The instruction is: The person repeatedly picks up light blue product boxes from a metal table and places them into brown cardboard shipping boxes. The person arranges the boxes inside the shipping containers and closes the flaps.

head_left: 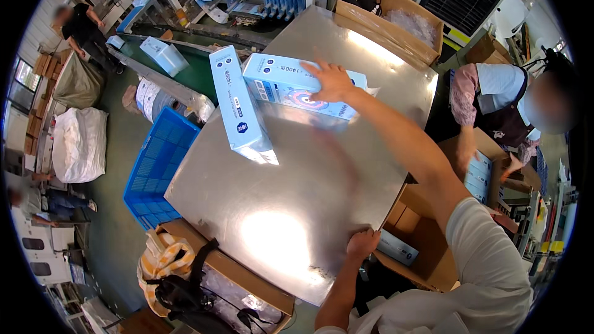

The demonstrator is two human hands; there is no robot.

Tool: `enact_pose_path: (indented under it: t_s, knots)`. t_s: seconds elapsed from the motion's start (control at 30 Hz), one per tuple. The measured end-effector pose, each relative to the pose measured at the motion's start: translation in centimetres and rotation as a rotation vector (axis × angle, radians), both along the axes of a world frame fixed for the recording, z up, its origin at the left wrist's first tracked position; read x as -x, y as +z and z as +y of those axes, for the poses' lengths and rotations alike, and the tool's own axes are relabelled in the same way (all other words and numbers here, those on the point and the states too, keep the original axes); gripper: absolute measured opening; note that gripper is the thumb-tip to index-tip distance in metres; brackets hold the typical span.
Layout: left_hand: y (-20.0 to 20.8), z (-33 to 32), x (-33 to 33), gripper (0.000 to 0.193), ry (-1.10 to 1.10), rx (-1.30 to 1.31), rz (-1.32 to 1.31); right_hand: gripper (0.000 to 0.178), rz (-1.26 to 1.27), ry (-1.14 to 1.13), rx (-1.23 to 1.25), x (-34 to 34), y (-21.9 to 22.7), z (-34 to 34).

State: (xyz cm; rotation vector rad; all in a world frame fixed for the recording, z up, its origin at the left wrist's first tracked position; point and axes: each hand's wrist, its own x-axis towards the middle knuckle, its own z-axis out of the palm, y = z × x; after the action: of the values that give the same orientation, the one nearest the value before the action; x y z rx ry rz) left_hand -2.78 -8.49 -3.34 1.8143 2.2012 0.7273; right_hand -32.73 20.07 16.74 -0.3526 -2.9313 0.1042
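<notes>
My right hand reaches across the metal table, fingers spread, over the top of a light-blue package that lies on its side. A second light-blue package lies against its left end, pointing toward me. My left hand is closed at the table's near right edge, beside an open cardboard carton; what its fingers grip there is hidden. Inside that carton, a light-blue package lies along the left side.
A green conveyor with another blue package meets the metal table at far left. A blue crate and a box of plastic film stand left. At right, a co-worker handles packages in a carton.
</notes>
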Motion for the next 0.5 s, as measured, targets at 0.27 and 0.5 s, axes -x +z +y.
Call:
enact_pose_path:
  t_s: [0.27,0.5]
  knots:
    - [1.0,-0.1,-0.1,0.014,0.048,0.103,-0.028,0.099,-0.498,-0.23,0.342,-17.1,1.4,-5.0]
    - [1.8,0.3,1.0,0.014,0.053,0.123,0.002,0.095,-0.282,-0.177,0.366,-23.2,1.2,-6.5]
